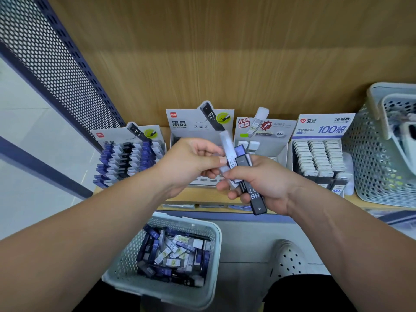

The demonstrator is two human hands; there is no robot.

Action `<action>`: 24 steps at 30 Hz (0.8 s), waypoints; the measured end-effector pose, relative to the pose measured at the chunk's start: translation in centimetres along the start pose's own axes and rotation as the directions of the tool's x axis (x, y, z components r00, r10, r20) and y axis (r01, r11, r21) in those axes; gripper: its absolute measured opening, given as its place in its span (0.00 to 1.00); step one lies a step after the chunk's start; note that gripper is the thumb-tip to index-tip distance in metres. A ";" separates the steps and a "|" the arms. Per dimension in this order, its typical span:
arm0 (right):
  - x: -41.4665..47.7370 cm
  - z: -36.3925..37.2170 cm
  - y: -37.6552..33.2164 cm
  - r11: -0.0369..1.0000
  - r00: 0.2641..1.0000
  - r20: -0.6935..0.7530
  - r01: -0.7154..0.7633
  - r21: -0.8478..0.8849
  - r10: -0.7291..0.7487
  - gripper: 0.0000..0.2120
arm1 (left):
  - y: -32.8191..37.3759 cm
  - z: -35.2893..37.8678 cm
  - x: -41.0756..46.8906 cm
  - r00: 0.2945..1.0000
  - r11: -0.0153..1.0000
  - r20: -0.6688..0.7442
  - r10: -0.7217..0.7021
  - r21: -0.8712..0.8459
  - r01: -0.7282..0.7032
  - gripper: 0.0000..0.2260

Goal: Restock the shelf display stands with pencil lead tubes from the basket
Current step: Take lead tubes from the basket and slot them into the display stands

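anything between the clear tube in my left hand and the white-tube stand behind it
Only the right hand and its bundle of tubes, held before the lower rows of that stand. The clear tube, pinched by the left hand, looks to have an open path to the upper rows.

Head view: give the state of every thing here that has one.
left hand: pinches the white tube
right hand: grips a bundle of tubes
floor basket: partly filled with loose tubes
leftmost stand: nearly full
rightmost stand: rows full
second stand: mostly hidden behind the left hand
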State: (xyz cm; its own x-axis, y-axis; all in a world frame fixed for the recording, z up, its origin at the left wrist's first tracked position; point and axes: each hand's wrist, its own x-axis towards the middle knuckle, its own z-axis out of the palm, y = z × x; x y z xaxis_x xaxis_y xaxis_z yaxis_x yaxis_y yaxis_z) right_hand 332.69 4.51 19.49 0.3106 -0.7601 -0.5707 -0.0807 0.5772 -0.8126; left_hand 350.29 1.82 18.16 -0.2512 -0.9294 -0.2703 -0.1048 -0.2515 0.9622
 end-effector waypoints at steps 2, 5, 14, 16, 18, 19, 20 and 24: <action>-0.2 -0.2 0.0 0.999 0.997 -0.073 0.016 0.028 -0.014 0.06 | 0.1 -0.2 -0.3 0.999 1.000 -0.033 -0.005 -0.014 0.005 0.05; -0.3 -0.7 -0.2 0.992 0.976 -0.213 0.062 0.106 -0.038 0.05 | 0.1 -0.5 -1.0 0.998 0.999 -0.059 -0.017 -0.029 0.015 0.08; -0.2 -0.3 0.1 0.986 0.959 -0.270 0.116 0.122 -0.080 0.06 | -0.9 0.3 -2.4 0.992 0.942 0.123 -0.015 0.336 -0.027 0.25; 0.0 -0.2 0.5 0.995 0.957 -0.286 0.077 0.060 -0.057 0.06 | -1.4 0.3 -2.4 0.982 0.899 0.185 -0.049 0.437 -0.038 0.28; 0.4 -0.2 0.8 0.999 0.950 -0.310 0.038 0.011 -0.032 0.06 | -2.3 -0.2 -2.2 0.975 0.818 0.211 -0.076 0.573 -0.061 0.26; 0.5 -0.2 0.8 1.000 0.947 -0.320 0.029 0.002 -0.026 0.06 | -2.8 -0.6 -2.0 0.976 0.772 0.201 -0.079 0.632 -0.067 0.25; 0.8 -0.1 0.8 1.000 0.945 -0.327 0.026 0.001 -0.024 0.06 | -3.4 -1.2 -1.8 0.981 0.744 0.175 -0.082 0.666 -0.057 0.23; 1.8 0.2 0.6 0.999 0.947 -0.321 0.038 0.026 -0.028 0.05 | -5.5 -4.9 -0.9 0.998 0.753 -0.060 -0.016 0.656 0.052 0.13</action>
State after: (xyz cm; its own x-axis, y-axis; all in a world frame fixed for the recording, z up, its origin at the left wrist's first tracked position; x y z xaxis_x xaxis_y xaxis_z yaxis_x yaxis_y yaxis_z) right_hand 333.40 3.60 18.01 -0.0079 -0.8315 -0.5555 -0.0445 0.5553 -0.8305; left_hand 355.78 2.71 13.24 -0.1916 -0.9396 -0.2835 -0.7227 -0.0604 0.6885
